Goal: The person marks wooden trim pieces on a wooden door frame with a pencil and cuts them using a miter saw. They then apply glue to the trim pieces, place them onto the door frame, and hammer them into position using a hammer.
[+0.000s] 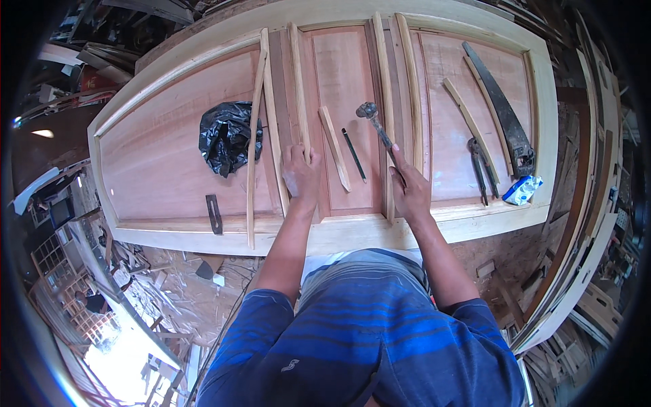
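Bare, matt wooden door [339, 74] – pale wood strips [298, 81], dull metal hammer [375, 122], glossy black plastic bag [227, 136].
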`<state>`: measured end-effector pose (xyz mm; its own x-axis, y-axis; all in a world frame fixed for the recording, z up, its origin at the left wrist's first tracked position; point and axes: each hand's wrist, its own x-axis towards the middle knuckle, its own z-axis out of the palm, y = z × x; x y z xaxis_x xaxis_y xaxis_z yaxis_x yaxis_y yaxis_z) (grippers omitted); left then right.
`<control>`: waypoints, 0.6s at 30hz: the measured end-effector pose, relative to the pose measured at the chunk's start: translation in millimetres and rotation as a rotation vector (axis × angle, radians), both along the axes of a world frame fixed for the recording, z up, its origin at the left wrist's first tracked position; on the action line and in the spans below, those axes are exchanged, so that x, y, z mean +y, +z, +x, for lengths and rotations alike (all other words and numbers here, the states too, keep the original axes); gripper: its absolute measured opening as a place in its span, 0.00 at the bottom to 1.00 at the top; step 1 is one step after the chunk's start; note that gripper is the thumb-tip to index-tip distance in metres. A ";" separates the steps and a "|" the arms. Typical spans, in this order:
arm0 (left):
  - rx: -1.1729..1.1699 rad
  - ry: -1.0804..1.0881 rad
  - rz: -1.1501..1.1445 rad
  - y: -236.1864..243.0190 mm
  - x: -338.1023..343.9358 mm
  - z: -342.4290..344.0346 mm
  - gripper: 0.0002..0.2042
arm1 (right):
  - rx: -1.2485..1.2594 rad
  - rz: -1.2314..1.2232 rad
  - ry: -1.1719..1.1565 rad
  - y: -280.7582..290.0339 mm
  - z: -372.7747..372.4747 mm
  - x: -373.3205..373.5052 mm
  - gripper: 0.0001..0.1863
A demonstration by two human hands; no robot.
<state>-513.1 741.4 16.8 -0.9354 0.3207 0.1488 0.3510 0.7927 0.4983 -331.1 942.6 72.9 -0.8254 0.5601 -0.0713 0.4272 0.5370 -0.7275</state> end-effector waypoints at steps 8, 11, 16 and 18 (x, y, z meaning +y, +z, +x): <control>-0.058 -0.089 0.063 10.9 -10.1 15.2 0.12 | -0.139 0.213 0.025 -7.0 7.2 -27.4 0.40; -0.037 -0.070 0.024 4.5 -20.5 15.3 0.13 | -0.101 0.200 0.009 -10.4 2.8 -39.1 0.41; -0.089 -0.058 0.035 -3.6 -15.4 16.8 0.14 | -0.195 0.207 -0.009 -10.1 8.7 -39.7 0.41; -0.121 -0.063 0.059 -4.4 -13.2 19.2 0.14 | -0.104 0.238 -0.013 -12.3 11.5 -40.0 0.40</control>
<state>-493.9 728.2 12.4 -0.9260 0.3732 0.0569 0.3339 0.7392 0.5849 -319.6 902.6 60.6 -0.8131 0.5817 -0.0208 0.5013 0.6816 -0.5331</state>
